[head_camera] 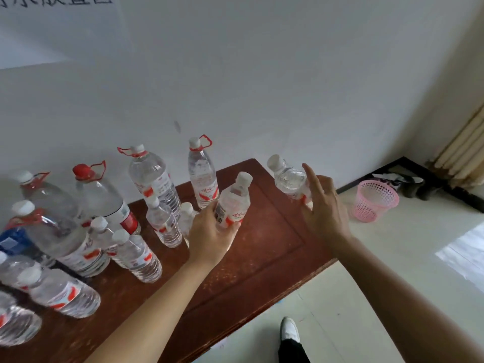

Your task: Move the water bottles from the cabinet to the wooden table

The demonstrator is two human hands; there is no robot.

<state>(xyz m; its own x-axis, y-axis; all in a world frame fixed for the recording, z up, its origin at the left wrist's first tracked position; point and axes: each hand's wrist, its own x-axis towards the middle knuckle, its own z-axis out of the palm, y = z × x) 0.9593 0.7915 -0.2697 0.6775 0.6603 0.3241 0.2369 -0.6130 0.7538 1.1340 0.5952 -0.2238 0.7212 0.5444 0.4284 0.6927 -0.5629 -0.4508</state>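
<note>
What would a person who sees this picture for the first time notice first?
The two hands at the centre draw the eye first: the left hand grips a small bottle and the right hand holds a second small bottle, both over the wooden table. Next comes the crowd of bottles on the table's left part. A pink basket stands on the floor at the right.

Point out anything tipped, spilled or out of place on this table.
Nothing spilled or damaged shows. The standing bottles on the wooden table are capped and upright. Only two lean, both held: the nearer bottle in the left hand and the farther bottle in the right hand.
</note>
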